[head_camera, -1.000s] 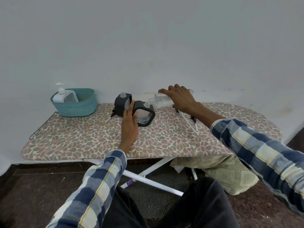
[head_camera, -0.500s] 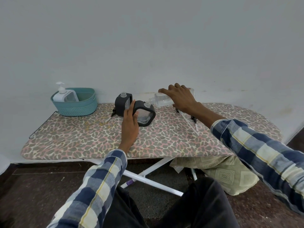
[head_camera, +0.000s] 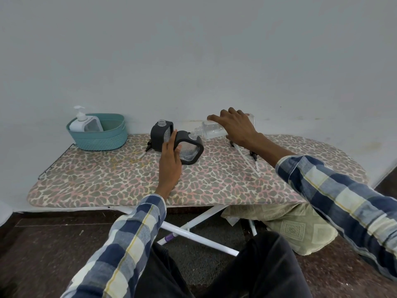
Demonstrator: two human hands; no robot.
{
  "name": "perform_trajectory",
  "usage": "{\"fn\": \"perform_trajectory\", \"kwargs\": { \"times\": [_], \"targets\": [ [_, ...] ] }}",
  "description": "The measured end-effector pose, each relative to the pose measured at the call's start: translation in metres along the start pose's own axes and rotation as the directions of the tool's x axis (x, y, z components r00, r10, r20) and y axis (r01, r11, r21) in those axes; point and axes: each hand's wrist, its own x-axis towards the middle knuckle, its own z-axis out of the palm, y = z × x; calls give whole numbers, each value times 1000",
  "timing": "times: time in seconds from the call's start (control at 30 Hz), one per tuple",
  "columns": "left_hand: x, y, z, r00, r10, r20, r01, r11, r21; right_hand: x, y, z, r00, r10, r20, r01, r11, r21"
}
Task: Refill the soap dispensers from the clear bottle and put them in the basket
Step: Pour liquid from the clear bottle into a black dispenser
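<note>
Refilling is midway: one white dispenser (head_camera: 86, 123) sits in our basket (head_camera: 116, 136). Our left hand (head_camera: 170, 162) grips a tilted dark dispenser (head_camera: 191, 150), our right hand (head_camera: 236, 127) the clear bottle (head_camera: 209, 131); another dark dispenser (head_camera: 160, 136) waits.

Teal basket (head_camera: 98, 136), leopard-print board cover (head_camera: 129, 179)

We have one head-worn wide-angle view, looking forward and down at the leopard-print padded worktop (head_camera: 129, 186), close, wall behind.

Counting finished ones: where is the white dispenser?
In the head view, the white dispenser stands in the teal basket at the board's far left.
</note>
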Motion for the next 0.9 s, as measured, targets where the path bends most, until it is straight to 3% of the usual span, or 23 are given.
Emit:
{"fn": "perform_trajectory", "kwargs": {
  "times": [0.9],
  "targets": [
    [0,-4,2,1000,12,-5,-12,1000,-2,3,4,8,998,-23,-58,23,1000,2]
  ]
}}
